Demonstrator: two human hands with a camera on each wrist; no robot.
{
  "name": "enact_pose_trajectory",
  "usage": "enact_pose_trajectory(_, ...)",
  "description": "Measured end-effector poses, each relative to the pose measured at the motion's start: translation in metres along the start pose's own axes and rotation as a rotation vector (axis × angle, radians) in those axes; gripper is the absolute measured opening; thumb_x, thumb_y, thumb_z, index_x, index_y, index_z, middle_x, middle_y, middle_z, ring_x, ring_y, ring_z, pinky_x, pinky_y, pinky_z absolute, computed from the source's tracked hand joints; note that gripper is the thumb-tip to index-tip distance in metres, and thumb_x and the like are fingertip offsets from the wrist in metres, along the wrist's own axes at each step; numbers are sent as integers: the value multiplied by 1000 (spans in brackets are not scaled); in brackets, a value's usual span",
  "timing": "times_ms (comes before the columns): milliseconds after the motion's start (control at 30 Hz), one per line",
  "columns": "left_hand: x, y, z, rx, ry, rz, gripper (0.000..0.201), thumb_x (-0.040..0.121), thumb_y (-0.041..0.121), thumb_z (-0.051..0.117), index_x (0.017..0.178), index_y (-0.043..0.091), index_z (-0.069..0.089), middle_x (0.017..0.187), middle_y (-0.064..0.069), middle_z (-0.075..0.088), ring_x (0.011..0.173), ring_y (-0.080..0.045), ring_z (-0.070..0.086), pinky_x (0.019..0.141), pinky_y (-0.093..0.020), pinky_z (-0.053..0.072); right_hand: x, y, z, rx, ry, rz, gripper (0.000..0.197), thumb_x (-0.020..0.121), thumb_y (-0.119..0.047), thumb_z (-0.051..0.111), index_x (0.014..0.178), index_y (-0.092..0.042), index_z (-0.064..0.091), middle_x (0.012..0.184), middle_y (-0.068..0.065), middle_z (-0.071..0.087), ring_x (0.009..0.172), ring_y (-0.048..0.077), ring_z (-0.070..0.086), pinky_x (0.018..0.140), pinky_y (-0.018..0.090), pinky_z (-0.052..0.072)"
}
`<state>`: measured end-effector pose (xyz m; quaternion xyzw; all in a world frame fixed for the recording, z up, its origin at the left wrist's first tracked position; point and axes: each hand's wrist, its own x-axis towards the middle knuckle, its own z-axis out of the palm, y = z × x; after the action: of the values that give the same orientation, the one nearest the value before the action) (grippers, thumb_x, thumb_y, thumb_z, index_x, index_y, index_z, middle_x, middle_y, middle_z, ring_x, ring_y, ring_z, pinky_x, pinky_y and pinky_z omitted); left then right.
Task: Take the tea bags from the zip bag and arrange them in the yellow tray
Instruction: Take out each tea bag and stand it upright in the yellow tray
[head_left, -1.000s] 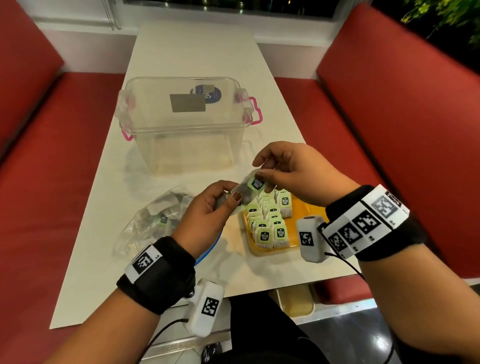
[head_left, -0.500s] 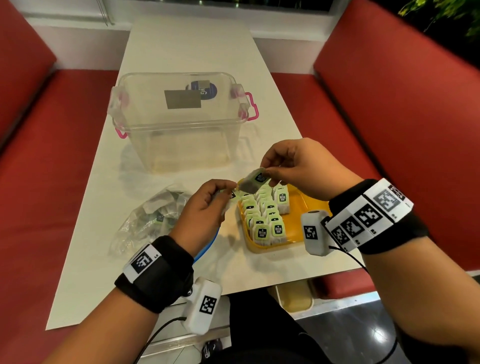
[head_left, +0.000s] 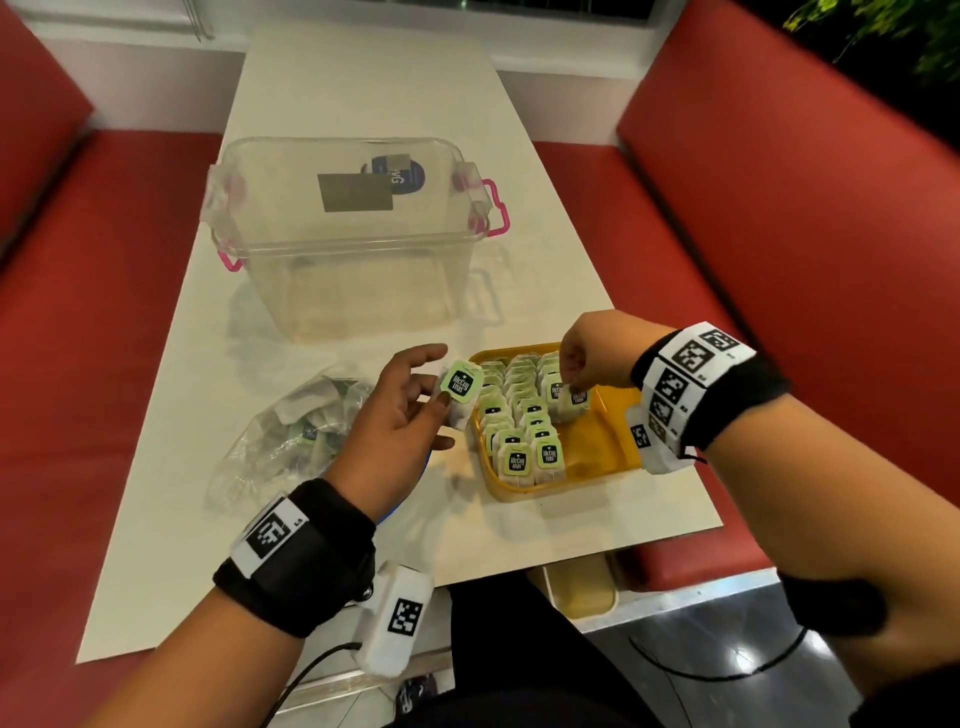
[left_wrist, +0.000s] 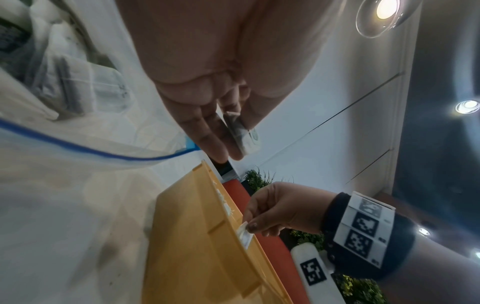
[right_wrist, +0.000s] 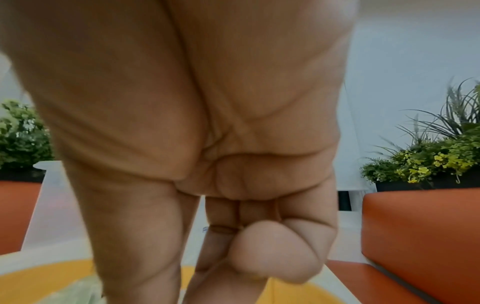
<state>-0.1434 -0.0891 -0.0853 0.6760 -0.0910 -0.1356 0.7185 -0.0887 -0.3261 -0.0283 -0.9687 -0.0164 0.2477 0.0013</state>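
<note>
The yellow tray sits near the table's front right, with several green-labelled tea bags stacked in rows in its left part. My right hand reaches into the tray and pinches a tea bag at the end of the right row. Just left of the tray, my left hand holds another tea bag between thumb and fingers. The clear zip bag, with more tea bags inside, lies crumpled left of my left hand.
A clear plastic storage box with pink latches stands behind the tray and bag. Red bench seats flank the white table on both sides. The tray's right half shows bare yellow floor.
The two hands, close together above the tray before, have parted. The right hand has gone down into the tray with one tea bag; the left hand holds another, label now facing up.
</note>
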Motion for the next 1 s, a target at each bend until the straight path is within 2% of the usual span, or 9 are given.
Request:
enact_pose_trajectory(100,0,-2,-1,8,-11,-3,39,99,3,45,122,35,49,95,-4,62,84,-14,65,68,-28,52,7,-2,5,37,-29,18,12,83,-13,71,94,-9,71,84,2,68,72,18,65,63,27,53)
enact_pose_trajectory(200,0,-4,-1,8,-13,-8,39,99,2,45,123,33,48,95,-3,62,84,-13,65,68,-28,52,12,-2,8,96,-41,38,11,84,-5,69,95,-4,70,91,10,72,72,23,71,66,30,58)
enact_pose_trajectory(400,1,-5,-1,5,-21,-7,41,98,1,44,122,34,48,94,-1,63,84,-13,66,69,-28,52,17,-4,14,122,-77,47,19,84,-1,66,103,2,68,91,10,71,73,21,69,74,33,59)
enact_pose_trajectory(600,3,-8,0,-41,-25,-2,42,96,-2,50,121,32,48,93,-4,63,83,-17,68,73,-29,53,9,-2,5,134,1,58,12,86,-9,67,97,-4,68,92,9,72,72,22,72,72,35,60)
enact_pose_trajectory(700,4,-7,3,-71,-23,-5,42,93,-1,56,123,27,47,91,-1,64,80,-17,68,75,-31,55,-5,-7,-9,223,125,-11,9,89,-20,66,89,-12,66,78,1,69,61,14,70,60,27,57)
enact_pose_trajectory(767,6,-6,6,-82,-25,-3,41,92,0,58,123,25,47,92,0,65,79,-16,69,74,-30,55,-18,-17,-18,358,140,-89,15,90,-31,63,88,-16,65,70,-2,70,57,9,69,57,23,53)
enact_pose_trajectory(833,7,-4,9,-75,-28,8,42,91,2,59,125,24,49,94,-1,67,81,-19,70,73,-28,53,-29,-29,-23,474,98,-182,20,89,-35,64,93,-16,67,76,-1,72,60,8,69,57,23,55)
enact_pose_trajectory(900,8,-2,11,-56,-29,19,42,91,3,61,126,23,50,97,-5,68,82,-21,70,72,-27,52,-36,-40,-24,496,66,-264,18,87,-31,68,96,-16,68,81,1,73,64,11,70,60,27,59)
enact_pose_trajectory(1000,10,-2,11,-48,-19,23,43,90,5,63,126,26,51,103,-8,68,86,-22,70,76,-30,54,-40,-44,-21,516,111,-306,11,86,-17,69,95,-11,68,72,2,72,62,13,70,64,31,60)
